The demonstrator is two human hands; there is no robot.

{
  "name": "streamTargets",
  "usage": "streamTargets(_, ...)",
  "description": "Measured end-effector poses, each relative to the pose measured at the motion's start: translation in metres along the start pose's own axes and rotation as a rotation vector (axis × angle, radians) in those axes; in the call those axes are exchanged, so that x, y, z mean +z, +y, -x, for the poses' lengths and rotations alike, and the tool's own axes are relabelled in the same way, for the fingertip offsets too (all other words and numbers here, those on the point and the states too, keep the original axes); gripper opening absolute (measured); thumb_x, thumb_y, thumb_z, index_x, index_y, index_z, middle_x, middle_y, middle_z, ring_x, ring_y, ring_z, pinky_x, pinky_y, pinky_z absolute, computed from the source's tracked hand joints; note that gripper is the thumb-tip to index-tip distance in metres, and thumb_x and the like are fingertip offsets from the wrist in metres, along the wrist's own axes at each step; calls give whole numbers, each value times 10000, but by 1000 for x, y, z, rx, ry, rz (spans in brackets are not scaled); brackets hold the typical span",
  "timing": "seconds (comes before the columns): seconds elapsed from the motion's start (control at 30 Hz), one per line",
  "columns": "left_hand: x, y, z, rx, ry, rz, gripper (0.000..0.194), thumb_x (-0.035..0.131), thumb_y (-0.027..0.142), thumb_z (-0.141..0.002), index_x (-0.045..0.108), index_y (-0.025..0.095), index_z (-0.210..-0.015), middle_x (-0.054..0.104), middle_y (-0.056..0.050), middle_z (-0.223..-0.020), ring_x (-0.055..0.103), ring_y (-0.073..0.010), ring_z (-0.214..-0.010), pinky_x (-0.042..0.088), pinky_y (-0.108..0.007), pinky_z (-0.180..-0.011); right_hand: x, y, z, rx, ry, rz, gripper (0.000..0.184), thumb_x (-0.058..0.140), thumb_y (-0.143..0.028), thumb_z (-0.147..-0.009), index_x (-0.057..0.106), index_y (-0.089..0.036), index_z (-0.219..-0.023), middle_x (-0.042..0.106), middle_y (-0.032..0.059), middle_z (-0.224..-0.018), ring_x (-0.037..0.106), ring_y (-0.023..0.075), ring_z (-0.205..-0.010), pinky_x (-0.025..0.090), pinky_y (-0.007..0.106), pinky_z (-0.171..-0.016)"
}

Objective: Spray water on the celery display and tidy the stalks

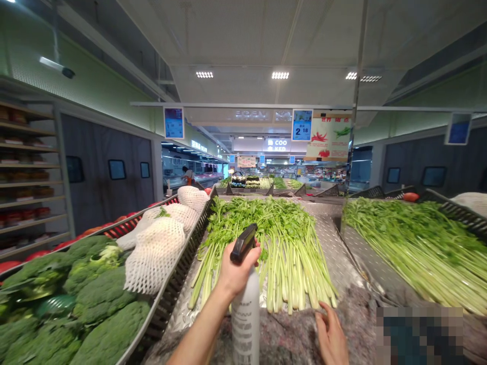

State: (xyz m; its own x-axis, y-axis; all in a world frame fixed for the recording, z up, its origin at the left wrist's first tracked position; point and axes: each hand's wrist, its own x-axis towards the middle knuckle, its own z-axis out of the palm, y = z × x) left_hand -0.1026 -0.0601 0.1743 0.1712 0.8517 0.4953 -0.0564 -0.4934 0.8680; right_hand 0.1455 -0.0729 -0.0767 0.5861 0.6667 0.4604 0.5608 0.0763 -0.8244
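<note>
My left hand [236, 271] is closed round the neck of a white spray bottle [245, 319] with a black trigger head [243, 243], held upright and pointed at a pile of green celery stalks [281, 248] on a metal display tray [335, 253]. My right hand [332, 334] lies with fingers spread on the grey felt cloth [297, 334] at the near end of the celery, just short of the stalk ends.
Broccoli heads [87, 299] and white net-wrapped produce [155, 253] fill the black crate at left. A mirror panel at right repeats the celery [418, 243]. Price signs [302, 124] hang overhead; shelves [26, 177] line the left wall. A person stands far back.
</note>
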Motion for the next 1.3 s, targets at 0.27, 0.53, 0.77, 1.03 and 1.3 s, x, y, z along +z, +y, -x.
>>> streamTargets(0.27,-22,-11,-5,15,70,-23,294,586,330,-630,607,106,-818,627,-51,-727,549,-119,-510,467,-261,-525,5,-74,-49,-75,82,-107,448,372,-432,-739,455,-140,-1068,524,123,-1027,532,229,-897,411,334,-734)
streamTargets(0.53,-51,-14,-4,-6,135,-46,288,589,334,-631,609,98,-795,613,-34,-664,540,-110,-482,459,-248,-504,28,-128,-71,-122,53,-157,459,356,-413,-758,448,-132,-1108,505,138,-1082,509,237,-911,379,348,-756)
streamTargets(0.77,-73,-13,-3,9,208,-79,301,598,334,-624,598,109,-825,626,-28,-688,539,-109,-489,466,-247,-521,42,-128,-66,-137,17,-182,453,355,-409,-759,448,-135,-1108,486,135,-1105,500,234,-914,367,362,-784)
streamTargets(1.03,-91,-10,6,-41,281,-203,337,623,359,-588,611,127,-833,639,-9,-676,554,-118,-515,445,-230,-521,45,-130,-57,-168,24,-188,424,341,-354,-779,438,-87,-1093,479,154,-1073,502,209,-879,380,353,-776)
streamTargets(1.3,-90,0,4,-95,420,-389,244,572,402,-617,597,194,-741,573,104,-553,491,-96,-515,393,-198,-448,45,-129,-53,-177,47,-112,337,343,-244,-787,443,-126,-1086,488,91,-1046,517,147,-826,403,291,-757)
